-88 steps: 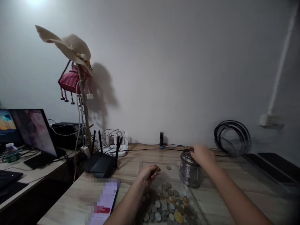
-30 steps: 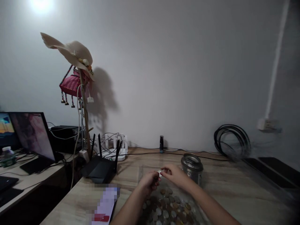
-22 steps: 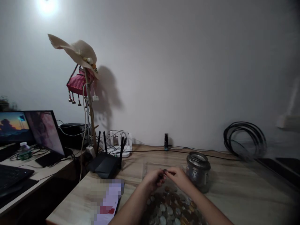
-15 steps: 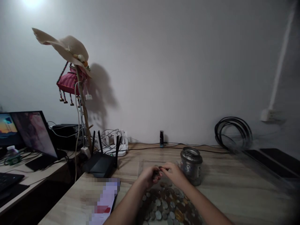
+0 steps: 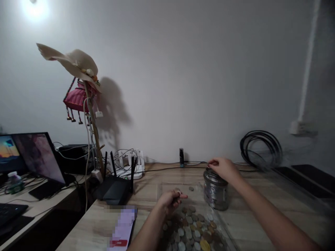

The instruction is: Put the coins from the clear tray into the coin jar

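Note:
A pile of mixed silver and copper coins (image 5: 192,228) lies on a clear plastic sheet at the near edge of the wooden table (image 5: 261,205). My left hand (image 5: 170,200) hovers just above the pile, its fingers curled around a few coins. Right of it stands a glass jar (image 5: 215,190) with coins inside. My right hand (image 5: 222,168) is over the jar's mouth, fingertips pinched together; what they hold is too small to see.
A black router (image 5: 114,188) with upright antennas stands left of the coins, and a phone (image 5: 122,228) lies near the front edge. A stand with a straw hat (image 5: 70,62) and pink bag rises at the left. Coiled black cable (image 5: 260,150) leans on the wall.
My right hand has left my left hand, where the two met over the coin pile, and has risen to the right onto the jar's mouth. The left hand stays above the coins.

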### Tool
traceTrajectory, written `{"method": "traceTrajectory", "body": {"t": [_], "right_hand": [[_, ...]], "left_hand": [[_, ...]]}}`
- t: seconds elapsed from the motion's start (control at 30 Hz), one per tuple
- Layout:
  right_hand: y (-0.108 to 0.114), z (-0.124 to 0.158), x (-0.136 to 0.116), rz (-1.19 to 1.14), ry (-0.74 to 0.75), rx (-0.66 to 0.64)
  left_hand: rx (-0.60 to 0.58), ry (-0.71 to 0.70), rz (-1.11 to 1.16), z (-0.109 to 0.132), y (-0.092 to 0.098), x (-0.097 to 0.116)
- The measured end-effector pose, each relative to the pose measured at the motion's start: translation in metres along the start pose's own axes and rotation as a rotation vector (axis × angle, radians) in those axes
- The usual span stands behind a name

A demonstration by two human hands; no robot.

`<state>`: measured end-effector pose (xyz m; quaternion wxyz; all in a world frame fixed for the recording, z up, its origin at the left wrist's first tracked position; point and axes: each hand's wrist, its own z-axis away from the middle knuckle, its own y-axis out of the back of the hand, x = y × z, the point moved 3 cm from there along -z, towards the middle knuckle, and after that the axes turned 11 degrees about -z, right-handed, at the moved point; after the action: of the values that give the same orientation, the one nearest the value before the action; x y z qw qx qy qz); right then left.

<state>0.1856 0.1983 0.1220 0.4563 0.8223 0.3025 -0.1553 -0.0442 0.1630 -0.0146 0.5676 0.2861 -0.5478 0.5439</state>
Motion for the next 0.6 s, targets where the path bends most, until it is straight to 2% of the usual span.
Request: {"method": "traceTrajectory", "body": {"t": [0.13,0.27,0.43,0.53,0.6], "right_hand": [[-0.002,-0.010,0.007,0.294,-0.083,-0.183],[-0.007,-0.007,0.004,0.434,-0.112,-0.191],[-0.002,-0.009,0.002,0.493,-0.176,-0.232],[-0.002,0.004,-0.019,0.422,-0.019,-0.073],[-0.015,0.022,-0.040,0.287,0.147,-0.023]], "left_hand": [[0.008,-0.052,-0.037,0.006,-0.003,0.005],[-0.014,-0.069,-0.055,0.011,-0.002,0.007],[-0.045,-0.037,-0.048,0.014,0.000,0.006],[-0.056,-0.011,-0.035,0.013,0.000,0.004],[-0.056,-0.017,-0.026,0.011,0.000,0.003]]}}
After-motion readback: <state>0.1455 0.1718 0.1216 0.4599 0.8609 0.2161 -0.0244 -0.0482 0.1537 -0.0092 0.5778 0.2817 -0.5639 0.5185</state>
